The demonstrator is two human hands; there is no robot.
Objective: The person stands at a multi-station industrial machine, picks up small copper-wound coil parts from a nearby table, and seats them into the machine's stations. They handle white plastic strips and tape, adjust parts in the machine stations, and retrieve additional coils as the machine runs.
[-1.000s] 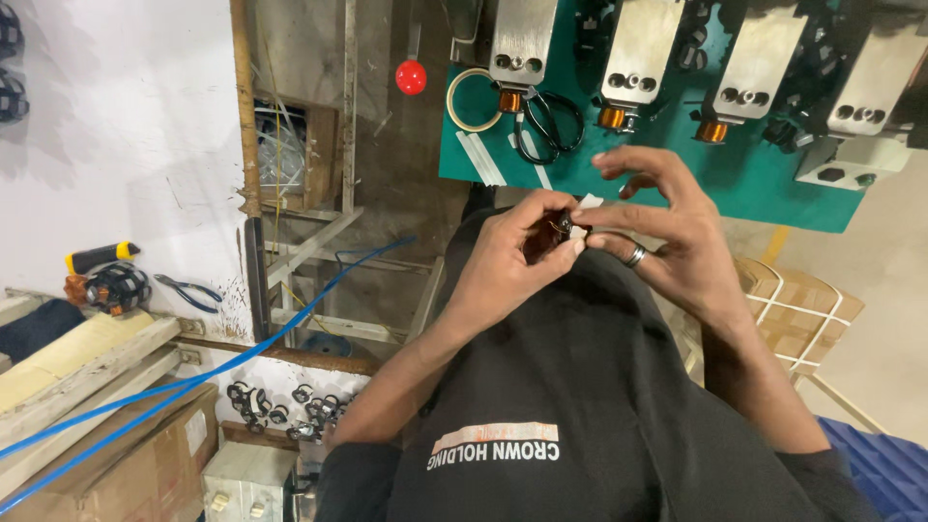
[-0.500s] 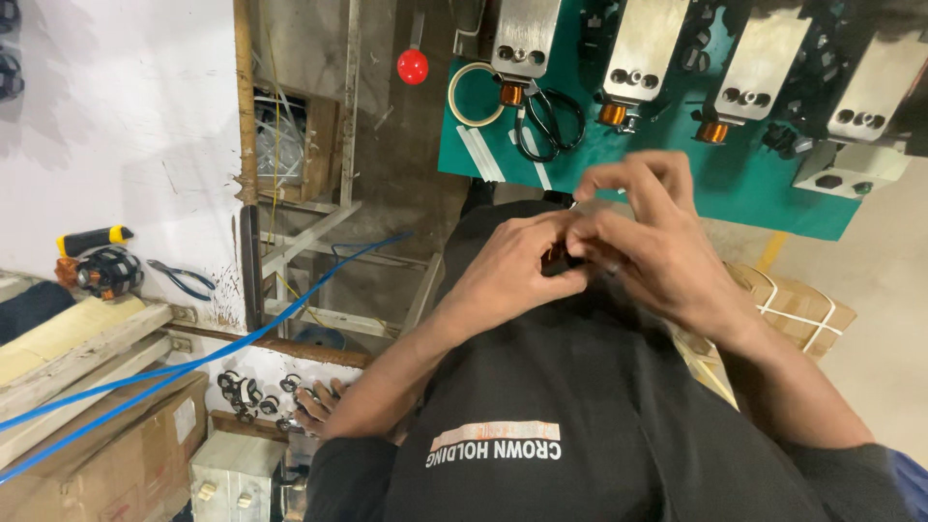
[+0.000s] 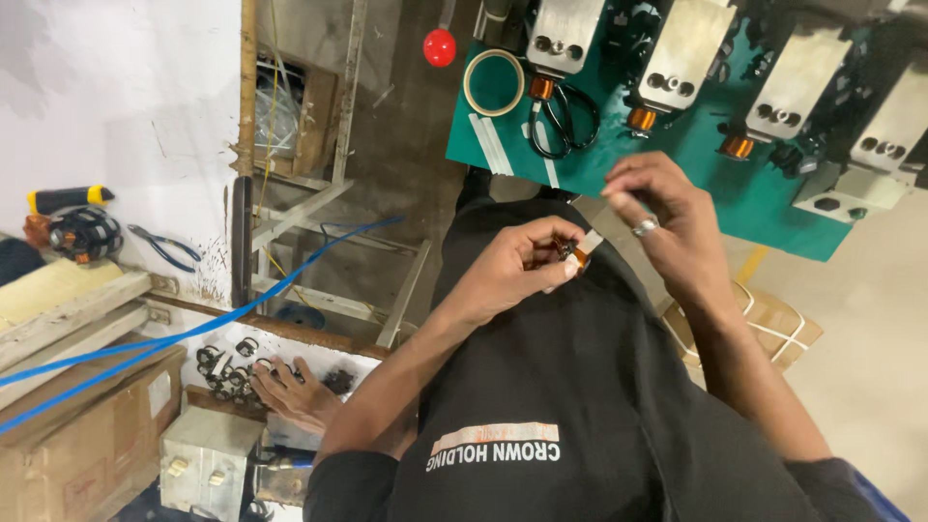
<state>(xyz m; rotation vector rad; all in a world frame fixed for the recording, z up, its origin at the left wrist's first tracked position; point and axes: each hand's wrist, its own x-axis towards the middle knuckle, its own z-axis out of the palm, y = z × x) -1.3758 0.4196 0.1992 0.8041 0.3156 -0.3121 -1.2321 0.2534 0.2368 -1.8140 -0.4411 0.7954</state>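
Small copper coil (image 3: 576, 253), apparently taped, pinched in left hand (image 3: 512, 271), right hand (image 3: 667, 227) loosely curled just beside, empty.

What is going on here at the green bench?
The person's left hand pinches a small copper-wound coil with a pale tape strip before their black shirt. Their right hand, wearing a silver ring, hovers beside it, not touching. A green work board carries black-handled scissors and a beige tape roll. Another person's hand rests among small black parts.

green bench (image 3: 710, 184), red knob (image 3: 440, 47), blue cable (image 3: 208, 324)
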